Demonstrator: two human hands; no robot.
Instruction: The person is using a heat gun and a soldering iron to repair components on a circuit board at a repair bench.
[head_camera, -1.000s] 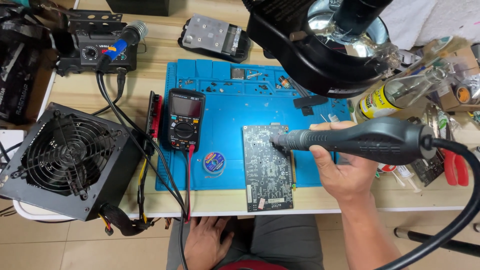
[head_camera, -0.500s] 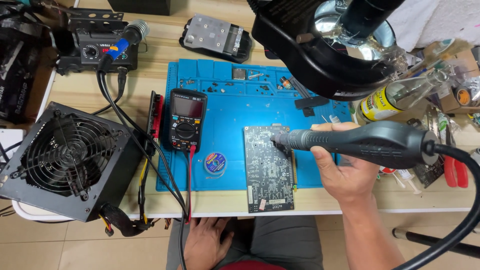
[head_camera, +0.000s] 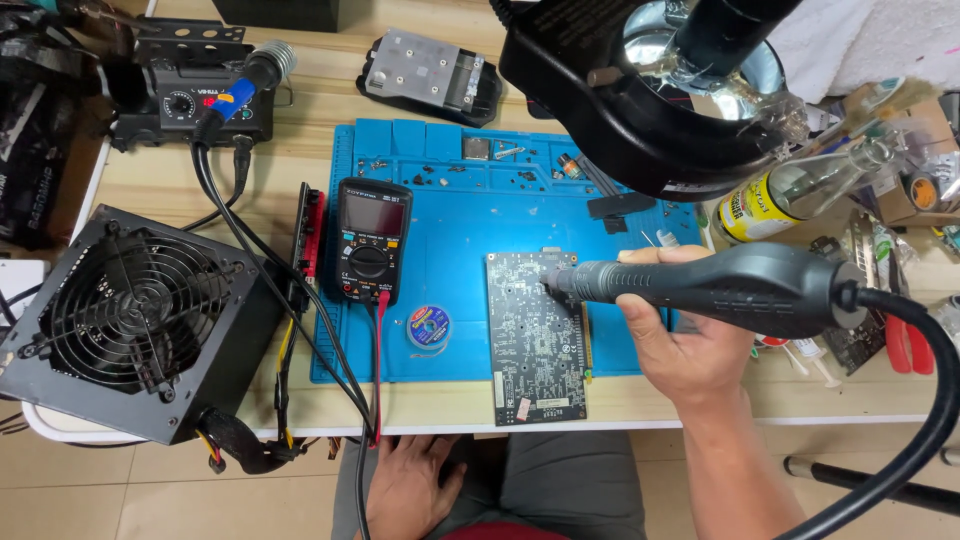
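Observation:
My right hand (head_camera: 678, 338) grips a dark grey hot-air handle (head_camera: 720, 287) with a thick black hose. Its metal nozzle points left, over the upper part of a grey circuit board (head_camera: 535, 337). The board lies on a blue work mat (head_camera: 460, 210), its near end over the mat's front edge. My left hand (head_camera: 410, 487) rests on my lap below the table edge, fingers spread, holding nothing.
A black multimeter (head_camera: 371, 238) with a red lead lies left of the board, a small solder wick spool (head_camera: 429, 326) beside it. A black power supply with fan (head_camera: 130, 320) sits far left. A soldering station (head_camera: 200, 85) stands behind. A ring lamp (head_camera: 660, 90) overhangs. Bottles and pliers (head_camera: 905, 340) crowd the right.
The hot-air handle and my right hand have stayed over the board's upper part with only a slight shift. My left hand stays on my lap.

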